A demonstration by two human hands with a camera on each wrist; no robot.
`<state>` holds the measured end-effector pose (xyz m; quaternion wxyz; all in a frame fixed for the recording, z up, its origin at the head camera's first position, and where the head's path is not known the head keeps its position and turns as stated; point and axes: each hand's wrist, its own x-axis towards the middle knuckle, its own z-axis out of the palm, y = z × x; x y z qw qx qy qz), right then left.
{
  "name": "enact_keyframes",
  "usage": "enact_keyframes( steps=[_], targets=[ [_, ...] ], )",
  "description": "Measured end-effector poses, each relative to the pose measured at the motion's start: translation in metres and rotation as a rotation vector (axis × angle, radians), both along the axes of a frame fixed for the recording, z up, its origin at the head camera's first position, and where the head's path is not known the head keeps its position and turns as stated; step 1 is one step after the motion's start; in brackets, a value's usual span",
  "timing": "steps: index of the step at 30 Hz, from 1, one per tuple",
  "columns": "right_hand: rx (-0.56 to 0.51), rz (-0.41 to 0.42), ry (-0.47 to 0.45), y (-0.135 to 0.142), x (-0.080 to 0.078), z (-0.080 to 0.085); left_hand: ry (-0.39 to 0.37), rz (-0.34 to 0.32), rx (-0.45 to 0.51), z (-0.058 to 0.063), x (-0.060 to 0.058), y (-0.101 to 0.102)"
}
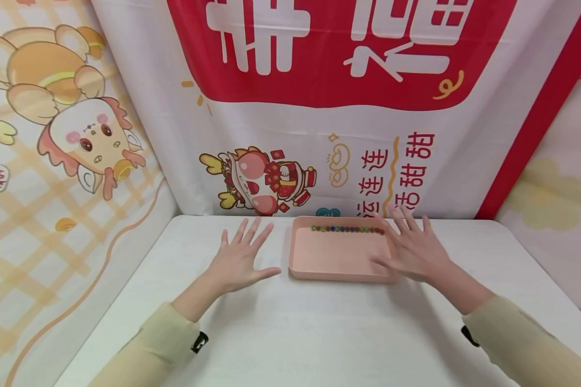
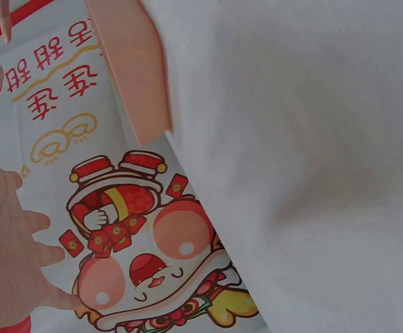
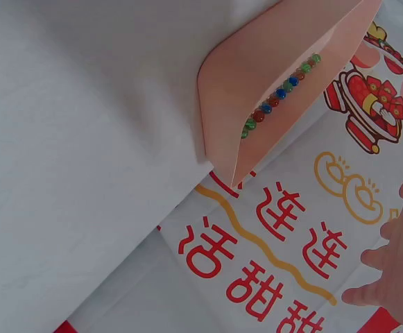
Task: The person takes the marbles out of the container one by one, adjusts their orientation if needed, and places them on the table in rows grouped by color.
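A shallow pink tray (image 1: 339,252) stands at the back of the white table. Along its far inner side lies a row of several small round beads or marbles (image 1: 347,229), coloured green, brown and blue; the right wrist view shows the same marbles (image 3: 281,93) lined up inside the tray wall (image 3: 222,118). My left hand (image 1: 239,263), fingers spread, hovers left of the tray with nothing in it. My right hand (image 1: 416,247), also spread and slightly blurred, is over the tray's right end and hides that corner. Whether it touches the rim I cannot tell.
Behind the table hangs a white and red printed cloth (image 1: 319,123) that meets its back edge. A patterned wall sheet (image 1: 68,215) closes off the left side, and a pale one (image 1: 557,199) the right. The white tabletop (image 1: 319,333) stretches toward me.
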<state>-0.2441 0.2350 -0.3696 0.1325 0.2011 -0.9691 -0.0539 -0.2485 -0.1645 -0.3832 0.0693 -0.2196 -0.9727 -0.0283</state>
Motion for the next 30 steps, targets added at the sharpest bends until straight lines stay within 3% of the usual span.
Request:
enact_keyframes(
  steps=[9, 17, 24, 30],
  targets=[
    [-0.025, 0.037, -0.046, -0.018, -0.028, -0.003, -0.04, -0.033, -0.005, -0.022, -0.017, 0.016],
    [-0.067, 0.006, -0.129, -0.033, -0.046, -0.011, -0.073, -0.046, -0.041, -0.037, -0.027, 0.029],
    [-0.132, 0.025, -0.161, -0.046, -0.061, -0.024, -0.159, -0.022, -0.004, -0.047, -0.036, 0.034],
    [-0.124, 0.029, -0.22, -0.059, -0.07, -0.032, -0.197, -0.014, 0.064, -0.054, -0.045, 0.036]
  ],
)
